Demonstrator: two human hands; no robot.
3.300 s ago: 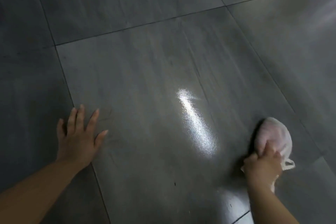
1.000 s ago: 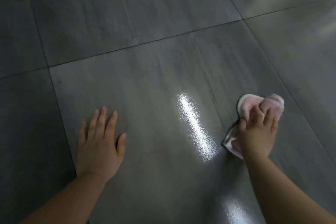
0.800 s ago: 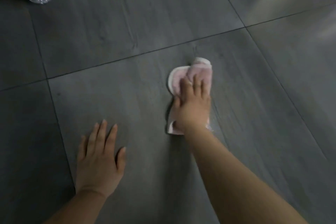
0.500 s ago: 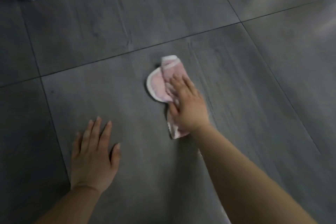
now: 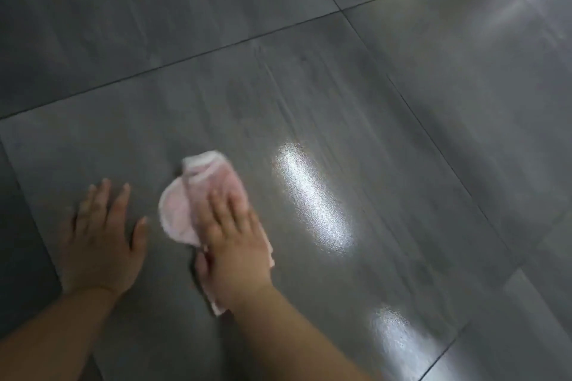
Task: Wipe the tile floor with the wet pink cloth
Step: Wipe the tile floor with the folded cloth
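Observation:
A bunched pink cloth (image 5: 188, 195) lies on the dark grey tile floor (image 5: 309, 86), near the lower middle of the view. My right hand (image 5: 235, 247) presses flat on top of it with straight fingers, covering its near half. My left hand (image 5: 99, 238) rests flat on the tile just to the left of the cloth, fingers spread, a small gap between thumb and cloth. Wet streaks and a bright glare patch (image 5: 312, 201) show on the tile to the right of the cloth.
Large grey tiles with dark grout lines (image 5: 216, 49) fill the view. A second glare patch (image 5: 393, 337) lies at the lower right. A paler reflection crosses the tiles at the upper right.
My right hand has slid the cloth left and toward me, close to my left hand. The view has shifted and the bottle at the top left is out of frame; the glare patch shows again.

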